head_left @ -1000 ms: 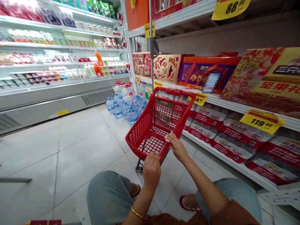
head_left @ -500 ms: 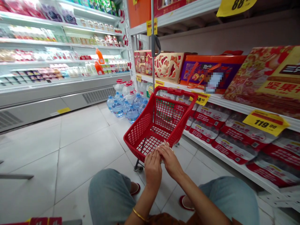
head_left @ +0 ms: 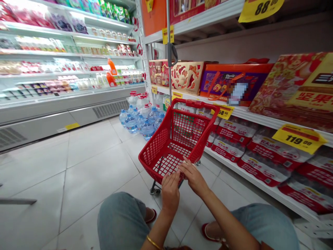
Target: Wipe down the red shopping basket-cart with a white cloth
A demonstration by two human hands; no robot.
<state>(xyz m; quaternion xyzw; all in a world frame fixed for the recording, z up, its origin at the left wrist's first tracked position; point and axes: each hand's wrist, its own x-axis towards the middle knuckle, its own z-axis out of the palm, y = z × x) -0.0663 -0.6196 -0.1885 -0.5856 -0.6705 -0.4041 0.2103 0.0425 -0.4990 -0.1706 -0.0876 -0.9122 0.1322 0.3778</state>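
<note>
Directly ahead, red plastic mesh wheeled shopping basket [head_left: 156,152] on floor, long axis pointing away; right hand [head_left: 194,178] nearer, fingers curled at near rim; left hand [head_left: 170,192] just behind, half-curled; grip on anything unclear

Supermarket — price tags [head_left: 299,139], shopping basket [head_left: 153,151]

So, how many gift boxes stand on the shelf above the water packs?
4: a red box farthest, a cream box with red cutwork, a purple Obeid box, and a large nut gift box nearest; others may hide.
</note>
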